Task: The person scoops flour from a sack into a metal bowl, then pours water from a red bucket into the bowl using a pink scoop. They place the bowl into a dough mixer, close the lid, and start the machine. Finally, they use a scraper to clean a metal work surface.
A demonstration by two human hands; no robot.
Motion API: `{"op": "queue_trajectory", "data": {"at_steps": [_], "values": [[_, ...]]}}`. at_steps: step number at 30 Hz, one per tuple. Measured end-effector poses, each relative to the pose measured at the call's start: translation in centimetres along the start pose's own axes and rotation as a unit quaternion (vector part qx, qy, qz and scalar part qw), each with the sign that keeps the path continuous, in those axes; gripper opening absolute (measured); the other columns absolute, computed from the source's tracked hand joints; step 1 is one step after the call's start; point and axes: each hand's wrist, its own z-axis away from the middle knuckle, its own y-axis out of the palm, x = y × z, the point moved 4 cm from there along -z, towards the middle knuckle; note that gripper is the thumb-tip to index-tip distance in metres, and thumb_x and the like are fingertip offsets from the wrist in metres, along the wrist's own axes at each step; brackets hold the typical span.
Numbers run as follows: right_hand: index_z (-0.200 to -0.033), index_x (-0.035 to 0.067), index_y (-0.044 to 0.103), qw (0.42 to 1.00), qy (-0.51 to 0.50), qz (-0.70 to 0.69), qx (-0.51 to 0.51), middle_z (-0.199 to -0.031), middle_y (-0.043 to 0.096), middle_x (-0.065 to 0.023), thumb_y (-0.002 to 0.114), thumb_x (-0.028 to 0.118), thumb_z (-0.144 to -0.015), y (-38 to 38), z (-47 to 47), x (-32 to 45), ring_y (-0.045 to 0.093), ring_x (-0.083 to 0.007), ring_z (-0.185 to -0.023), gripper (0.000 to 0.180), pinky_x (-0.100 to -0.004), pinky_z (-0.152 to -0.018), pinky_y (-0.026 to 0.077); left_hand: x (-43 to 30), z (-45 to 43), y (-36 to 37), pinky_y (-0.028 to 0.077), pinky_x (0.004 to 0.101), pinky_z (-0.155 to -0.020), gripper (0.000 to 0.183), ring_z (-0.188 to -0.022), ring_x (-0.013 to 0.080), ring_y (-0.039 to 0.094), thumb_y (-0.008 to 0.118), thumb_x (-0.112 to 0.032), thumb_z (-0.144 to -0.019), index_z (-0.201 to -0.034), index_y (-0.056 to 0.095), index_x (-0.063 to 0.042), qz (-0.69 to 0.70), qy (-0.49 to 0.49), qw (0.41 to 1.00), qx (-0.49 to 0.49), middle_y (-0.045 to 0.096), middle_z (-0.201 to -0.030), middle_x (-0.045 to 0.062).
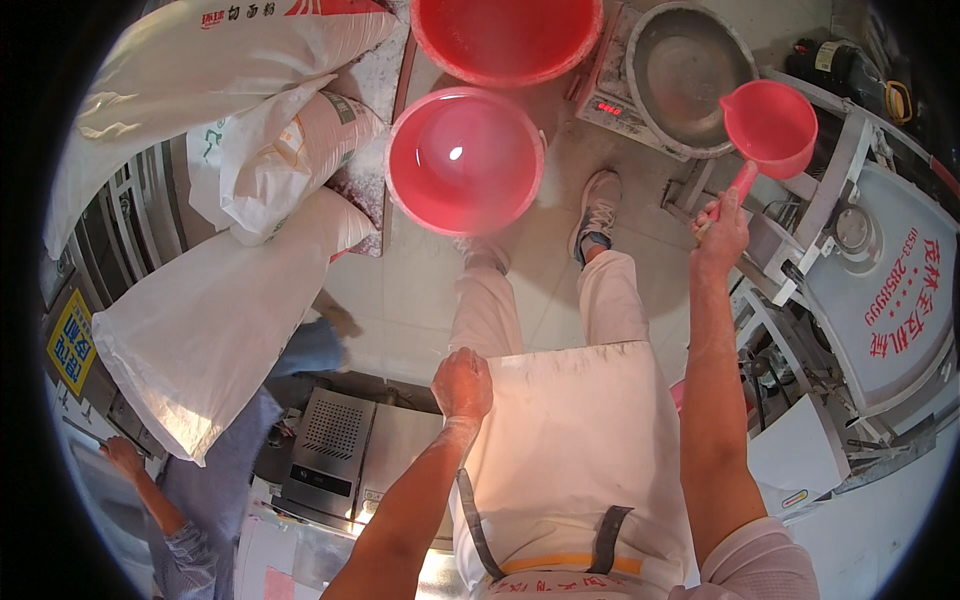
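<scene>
My right hand (721, 229) grips the handle of a pink plastic water dipper (772, 127). Its bowl has a pouring lip and is held beside the rim of a round metal basin (686, 75). That basin rests on a dusty digital platform scale (622, 116) with lit red digits. My left hand (463, 386) is curled into a fist at the left edge of a white apron (570, 427); no object shows in it, and its fingertips are hidden. Before my feet is a pink plastic tub (401, 180) holding clear-looking liquid with a bright reflection.
A larger red tub (442, 64) stands beyond the pink one. Flour sacks (225, 315) are stacked at left. Machinery with a grey lid (877, 292) borders the right side. Another person's hand (124, 457) shows at lower left, near a metal surface. A dark bottle (832, 64) lies upper right.
</scene>
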Motion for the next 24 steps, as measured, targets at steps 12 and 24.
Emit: {"op": "queue_trajectory", "data": {"at_steps": [12, 24], "values": [[-0.121, 0.002, 0.063, 0.999, 0.006, -0.026, 0.038, -0.082, 0.062, -0.0018, 0.065, 0.039, -0.112, 1.4, 1.1, 0.6, 0.056, -0.0107, -0.059, 0.039, -0.0261, -0.052, 0.045, -0.1, 0.0, 0.0, 0.054, 0.0569, -0.076, 0.02, -0.089, 0.0401, 0.069, 0.066, -0.022, -0.099, -0.085, 0.064, -0.008, -0.009, 0.005, 1.0, -0.002, 0.069, -0.087, 0.014], [-0.124, 0.002, 0.062, 0.965, 0.107, -0.069, 0.227, -0.081, 0.062, 0.0006, 0.066, 0.041, -0.111, 12.0, 7.9, 1.5, 0.056, -0.008, -0.058, 0.041, -0.0255, -0.05, 0.044, -0.3, -0.2, -0.1, 0.054, 0.056, -0.078, 0.02, -0.09, 0.0404, 0.069, 0.064, -0.021, -0.1, -0.086, 0.065, -0.007, -0.013, 0.006, 1.0, 0.009, 0.07, -0.088, 0.015]]}}
